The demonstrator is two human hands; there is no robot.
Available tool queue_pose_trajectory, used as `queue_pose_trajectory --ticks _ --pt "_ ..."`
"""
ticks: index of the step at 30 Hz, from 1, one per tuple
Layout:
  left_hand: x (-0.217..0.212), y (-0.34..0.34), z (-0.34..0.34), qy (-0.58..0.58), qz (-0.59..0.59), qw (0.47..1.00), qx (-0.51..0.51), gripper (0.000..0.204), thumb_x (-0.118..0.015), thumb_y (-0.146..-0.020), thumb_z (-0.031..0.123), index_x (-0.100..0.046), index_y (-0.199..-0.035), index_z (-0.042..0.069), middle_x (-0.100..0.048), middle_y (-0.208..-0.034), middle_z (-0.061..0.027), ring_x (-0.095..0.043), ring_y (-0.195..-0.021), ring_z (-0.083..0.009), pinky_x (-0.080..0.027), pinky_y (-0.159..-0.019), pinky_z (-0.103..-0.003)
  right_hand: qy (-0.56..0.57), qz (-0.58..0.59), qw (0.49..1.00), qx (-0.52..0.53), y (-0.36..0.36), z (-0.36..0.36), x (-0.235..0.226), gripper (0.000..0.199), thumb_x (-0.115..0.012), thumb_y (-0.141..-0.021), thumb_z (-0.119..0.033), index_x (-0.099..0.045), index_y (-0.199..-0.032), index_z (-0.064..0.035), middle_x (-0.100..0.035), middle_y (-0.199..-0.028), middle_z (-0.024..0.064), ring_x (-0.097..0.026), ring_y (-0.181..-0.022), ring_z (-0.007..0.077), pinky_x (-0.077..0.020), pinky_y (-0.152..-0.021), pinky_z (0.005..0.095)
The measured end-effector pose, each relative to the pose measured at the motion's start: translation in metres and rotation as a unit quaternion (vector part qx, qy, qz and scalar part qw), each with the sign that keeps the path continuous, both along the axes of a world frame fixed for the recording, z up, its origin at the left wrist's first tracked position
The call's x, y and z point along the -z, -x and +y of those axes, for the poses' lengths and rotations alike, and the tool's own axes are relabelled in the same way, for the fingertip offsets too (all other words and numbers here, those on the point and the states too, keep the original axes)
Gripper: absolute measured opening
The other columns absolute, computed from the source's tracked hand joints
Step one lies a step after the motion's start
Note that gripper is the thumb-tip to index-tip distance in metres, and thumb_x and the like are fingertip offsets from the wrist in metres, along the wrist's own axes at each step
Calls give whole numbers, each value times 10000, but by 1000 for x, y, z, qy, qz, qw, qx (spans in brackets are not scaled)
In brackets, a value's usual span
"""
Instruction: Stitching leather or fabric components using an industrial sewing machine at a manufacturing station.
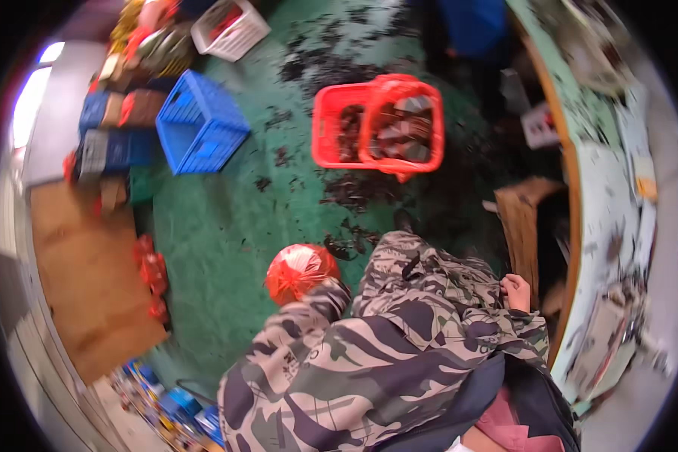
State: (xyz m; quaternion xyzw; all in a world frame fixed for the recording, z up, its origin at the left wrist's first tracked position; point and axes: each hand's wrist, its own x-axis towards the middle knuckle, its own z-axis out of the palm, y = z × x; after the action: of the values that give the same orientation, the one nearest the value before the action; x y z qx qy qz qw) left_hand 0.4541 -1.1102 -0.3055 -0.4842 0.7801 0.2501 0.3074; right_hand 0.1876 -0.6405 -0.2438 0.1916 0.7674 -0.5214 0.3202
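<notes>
A full red plastic bag point(301, 271) is at the end of my left camouflage sleeve point(324, 301). My left hand is hidden behind the cuff, and the bag appears to hang from it. To the right, my right hand point(515, 291) rests beside my camouflage clothing, its fingers curled with nothing visible in them. Ahead on the floor stands a red plastic basket point(328, 124). A second red basket point(365, 124) sits over its right part, with dark brown and pale pieces point(403, 132) inside.
A blue crate point(218, 124) lies tipped at the left, near a white basket point(230, 34). Stacked boxes point(117, 151) and a brown board point(90, 279) line that side. Dark scraps point(354, 188) litter the green floor. Cardboard point(520, 226) leans by a long worktable point(603, 203).
</notes>
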Motion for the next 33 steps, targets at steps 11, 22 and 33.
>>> queue_pose_trajectory --ticks 11,22,33 --pt "-45 -101 -99 -105 96 908 -393 176 -546 -843 139 -605 -967 29 -660 -819 -153 -653 -700 -256 -530 -617 -371 0 193 831 -522 101 -557 -68 317 -678 -751 -272 -684 -918 -2 -679 -831 169 -671 -799 267 -520 -736 358" --pt "-48 43 -681 110 257 922 -269 186 -573 -820 144 -599 -969 36 -659 -820 -172 -655 -695 -274 -530 -620 -387 126 214 599 -761 180 -1090 -148 386 -599 -784 -358 -643 -1010 -48 -657 -916 192 -639 -859 345 -505 -768 425" --pt "-213 527 -1294 237 244 935 -96 303 -669 -711 207 -617 -956 38 -659 -919 -207 -636 -896 -368 -490 -809 -427 447 329 471 -686 295 -1540 -379 251 -559 -833 -255 -615 -859 -12 -610 -758 209 -604 -731 372 -480 -661 452"
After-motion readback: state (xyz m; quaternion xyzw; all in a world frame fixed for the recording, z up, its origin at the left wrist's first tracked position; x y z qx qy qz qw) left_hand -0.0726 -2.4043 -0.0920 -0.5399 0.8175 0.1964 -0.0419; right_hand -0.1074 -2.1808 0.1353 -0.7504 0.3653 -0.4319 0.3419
